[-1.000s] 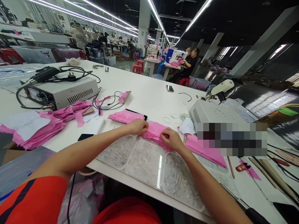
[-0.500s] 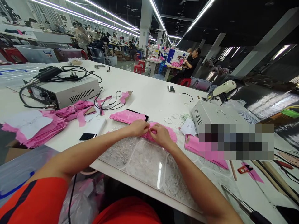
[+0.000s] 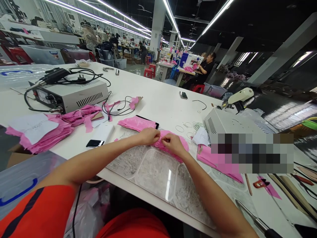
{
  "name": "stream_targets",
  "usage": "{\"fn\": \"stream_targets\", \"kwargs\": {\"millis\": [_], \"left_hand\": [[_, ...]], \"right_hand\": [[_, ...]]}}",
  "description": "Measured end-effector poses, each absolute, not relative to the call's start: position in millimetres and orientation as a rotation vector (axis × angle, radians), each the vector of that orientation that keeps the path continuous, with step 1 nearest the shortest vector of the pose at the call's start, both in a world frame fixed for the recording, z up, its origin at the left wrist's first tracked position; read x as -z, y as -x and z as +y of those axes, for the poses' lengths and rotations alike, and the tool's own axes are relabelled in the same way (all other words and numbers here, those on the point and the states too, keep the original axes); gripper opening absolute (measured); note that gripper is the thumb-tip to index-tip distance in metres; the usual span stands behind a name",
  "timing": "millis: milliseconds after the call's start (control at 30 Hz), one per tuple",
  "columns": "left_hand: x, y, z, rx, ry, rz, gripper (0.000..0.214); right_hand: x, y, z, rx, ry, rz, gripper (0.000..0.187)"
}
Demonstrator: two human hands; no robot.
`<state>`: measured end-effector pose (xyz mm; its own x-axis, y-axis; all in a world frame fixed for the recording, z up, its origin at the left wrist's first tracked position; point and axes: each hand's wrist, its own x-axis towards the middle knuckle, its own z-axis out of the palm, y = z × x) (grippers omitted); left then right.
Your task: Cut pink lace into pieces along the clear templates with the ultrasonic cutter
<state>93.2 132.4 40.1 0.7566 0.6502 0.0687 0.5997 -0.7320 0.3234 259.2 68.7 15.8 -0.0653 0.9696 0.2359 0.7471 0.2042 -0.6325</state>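
A stack of pink fabric pieces [image 3: 183, 144] lies spread on a clear patterned mat [image 3: 156, 168] in front of me. My left hand [image 3: 150, 136] is closed in a pinch at the stack's left end, its fingertips on the pink fabric. Just to its right, with a small gap between, my right hand [image 3: 172, 143] is held over the stack with thumb and fingers pressed together. Whatever that pinch holds is too small to make out. A second pink stack [image 3: 136, 124] rests beside my left hand, partly over a black-edged tablet [image 3: 155, 125].
At left a grey power box [image 3: 84, 96] carries a black handpiece and cables, near more pink bundles [image 3: 47, 132] and a phone [image 3: 95, 143]. To the right stand another grey box [image 3: 230, 122], a pink bundle [image 3: 218, 162], orange snips [image 3: 261, 182] and a metal-tipped tool [image 3: 255, 215].
My hands, touching at the fingertips before, have come slightly apart, the right one shifting a little rightward. The whole view has moved slightly.
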Motion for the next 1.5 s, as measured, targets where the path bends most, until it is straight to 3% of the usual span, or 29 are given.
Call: {"fn": "stream_targets", "kwargs": {"millis": [333,567,1000,1200,1500], "left_hand": [[-30,-93,131,-0.309,-2.716,1.057,0.016],[-38,-93,131,-0.434,-2.707,1.136,0.024],[-26,-76,140,-0.69,-2.654,1.057,0.027],[-26,-55,133,-0.743,-2.671,0.914,0.029],[-8,48,89,-0.51,-2.956,0.54,0.032]], "right_hand": [[-19,-262,67,-0.49,1.562,-1.748,0.017],[-9,-260,65,-0.28,1.64,-1.771,0.009],[6,-313,32,0.107,1.819,-1.753,0.03],[6,-324,4,0.227,1.686,-1.845,0.03],[16,-246,-50,0.42,1.212,-2.315,0.025]]}}
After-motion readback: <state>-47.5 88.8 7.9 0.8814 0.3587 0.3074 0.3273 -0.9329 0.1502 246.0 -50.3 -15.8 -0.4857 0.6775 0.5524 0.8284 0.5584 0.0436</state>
